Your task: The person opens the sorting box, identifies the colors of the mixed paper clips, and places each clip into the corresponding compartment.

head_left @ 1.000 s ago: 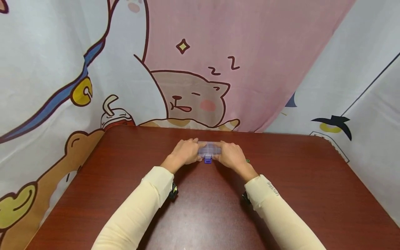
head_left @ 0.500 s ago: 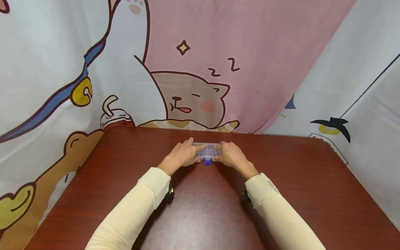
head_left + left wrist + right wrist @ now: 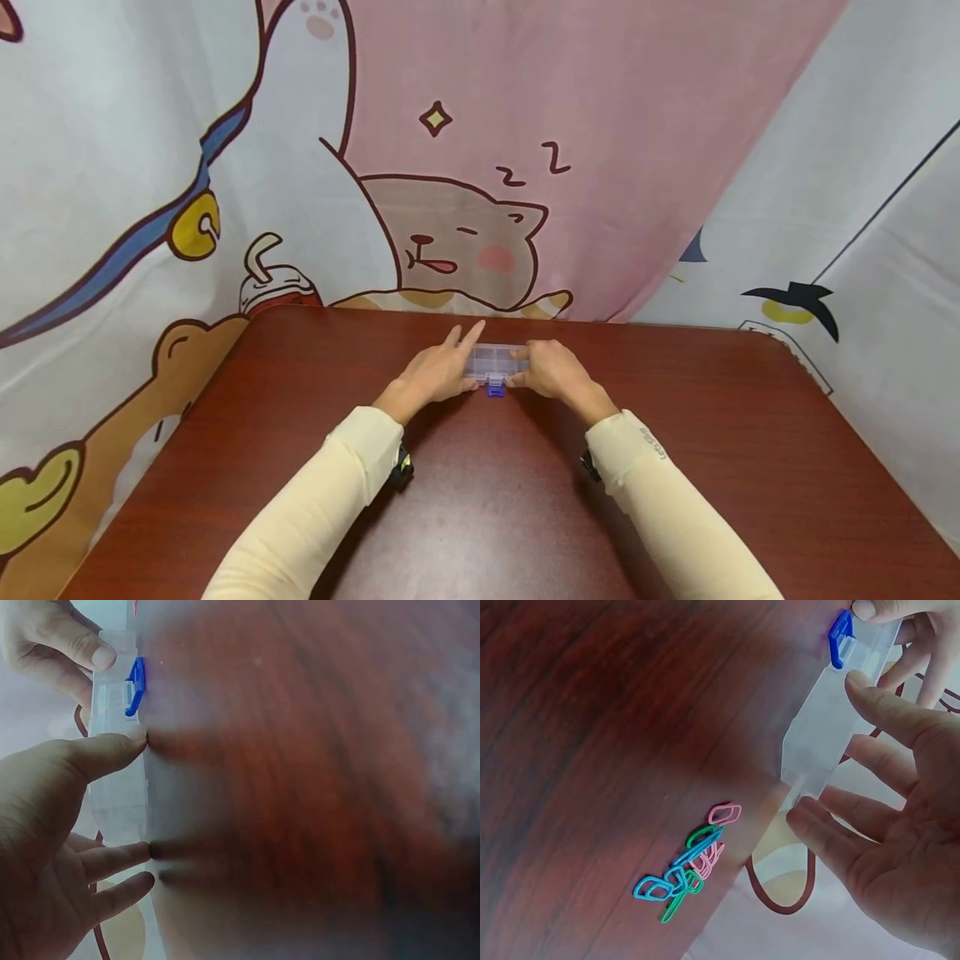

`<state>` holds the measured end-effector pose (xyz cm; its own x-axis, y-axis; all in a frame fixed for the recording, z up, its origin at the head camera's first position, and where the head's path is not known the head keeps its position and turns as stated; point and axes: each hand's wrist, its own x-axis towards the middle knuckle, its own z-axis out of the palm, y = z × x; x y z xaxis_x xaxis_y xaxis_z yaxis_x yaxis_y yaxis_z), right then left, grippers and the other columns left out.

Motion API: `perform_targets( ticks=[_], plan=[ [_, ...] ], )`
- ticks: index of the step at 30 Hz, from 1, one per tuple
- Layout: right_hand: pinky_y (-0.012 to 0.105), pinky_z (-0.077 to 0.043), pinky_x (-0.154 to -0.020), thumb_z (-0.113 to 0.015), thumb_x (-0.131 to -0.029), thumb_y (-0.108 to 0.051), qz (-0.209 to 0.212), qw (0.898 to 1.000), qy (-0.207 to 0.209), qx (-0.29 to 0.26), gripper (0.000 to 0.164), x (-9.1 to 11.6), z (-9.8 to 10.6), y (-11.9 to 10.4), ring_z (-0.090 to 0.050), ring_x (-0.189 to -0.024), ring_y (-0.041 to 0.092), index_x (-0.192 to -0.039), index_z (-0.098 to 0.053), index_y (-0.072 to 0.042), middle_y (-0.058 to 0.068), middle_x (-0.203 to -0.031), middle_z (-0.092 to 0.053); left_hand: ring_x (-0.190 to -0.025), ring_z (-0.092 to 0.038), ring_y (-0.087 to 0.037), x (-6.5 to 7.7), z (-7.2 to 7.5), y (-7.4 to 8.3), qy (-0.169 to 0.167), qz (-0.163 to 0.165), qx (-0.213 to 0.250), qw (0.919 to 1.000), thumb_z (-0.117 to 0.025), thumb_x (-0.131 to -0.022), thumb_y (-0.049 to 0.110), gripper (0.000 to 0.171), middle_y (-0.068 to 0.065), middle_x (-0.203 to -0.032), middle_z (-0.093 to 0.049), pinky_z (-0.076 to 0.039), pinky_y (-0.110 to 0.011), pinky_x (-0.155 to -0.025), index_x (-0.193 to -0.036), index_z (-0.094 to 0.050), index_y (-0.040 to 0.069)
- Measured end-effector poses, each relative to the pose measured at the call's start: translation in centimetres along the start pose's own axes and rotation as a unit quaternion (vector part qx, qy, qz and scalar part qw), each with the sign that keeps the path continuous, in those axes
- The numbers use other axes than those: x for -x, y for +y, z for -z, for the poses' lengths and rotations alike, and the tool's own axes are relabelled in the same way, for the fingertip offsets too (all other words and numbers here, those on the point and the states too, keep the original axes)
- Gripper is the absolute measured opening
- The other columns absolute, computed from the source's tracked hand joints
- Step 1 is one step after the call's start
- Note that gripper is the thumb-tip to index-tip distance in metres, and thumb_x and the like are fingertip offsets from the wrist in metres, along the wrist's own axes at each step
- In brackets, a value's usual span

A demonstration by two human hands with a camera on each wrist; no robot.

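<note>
A clear plastic compartment box [image 3: 495, 360] rests on the table near its far edge. Its blue latch [image 3: 495, 389] juts out at the front, facing me. My left hand [image 3: 431, 379] grips the box's left end, thumb against the front wall and two fingers raised above the back. In the left wrist view, the lower fingertips [image 3: 131, 892] touch the table beside the box. My right hand [image 3: 557, 371] grips the other end, thumb at the front near the latch and fingers behind. Whether the lid is fully down I cannot tell.
Several pink, green and blue paper clips [image 3: 686, 862] lie in a loose heap on the wooden table [image 3: 480, 500], right of the box. In the head view the right hand hides them. A printed curtain [image 3: 465, 233] hangs behind the table's far edge.
My left hand has slid slightly left, and its index finger has lifted off the lid and points away, uncovering more of the box. The right hand stays nearly where it was.
</note>
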<state>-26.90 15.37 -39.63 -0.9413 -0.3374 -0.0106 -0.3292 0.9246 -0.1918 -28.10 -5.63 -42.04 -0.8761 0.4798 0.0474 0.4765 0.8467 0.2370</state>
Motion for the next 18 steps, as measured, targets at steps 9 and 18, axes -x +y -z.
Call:
perform_targets(
  ticks=[9, 18],
  plan=[
    [0.050, -0.040, -0.104, -0.075, -0.083, -0.040, -0.009, 0.999, -0.022, -0.040, 0.054, -0.3, 0.0, 0.6, -0.052, -0.125, 0.040, -0.129, -0.064, -0.014, 0.020, -0.138, -0.054, -0.133, -0.044, -0.039, 0.2, -0.5, -0.5, -0.011, 0.106, 0.035, 0.9937, -0.072, -0.079, 0.058, 0.119, -0.023, -0.154, -0.030, -0.042, -0.051, -0.102, -0.154, 0.001, 0.001],
    [0.049, -0.037, -0.108, -0.071, -0.086, -0.041, -0.020, 0.993, -0.049, -0.106, 0.052, -0.6, 0.4, 1.4, -0.045, -0.133, 0.037, -0.130, -0.063, -0.014, 0.018, -0.144, -0.049, -0.142, -0.028, -0.040, 0.4, -0.8, -0.8, -0.033, 0.116, 0.041, 0.9918, -0.058, -0.085, 0.067, 0.108, -0.024, -0.154, -0.030, -0.028, -0.054, -0.111, -0.152, -0.012, -0.004]
  ],
)
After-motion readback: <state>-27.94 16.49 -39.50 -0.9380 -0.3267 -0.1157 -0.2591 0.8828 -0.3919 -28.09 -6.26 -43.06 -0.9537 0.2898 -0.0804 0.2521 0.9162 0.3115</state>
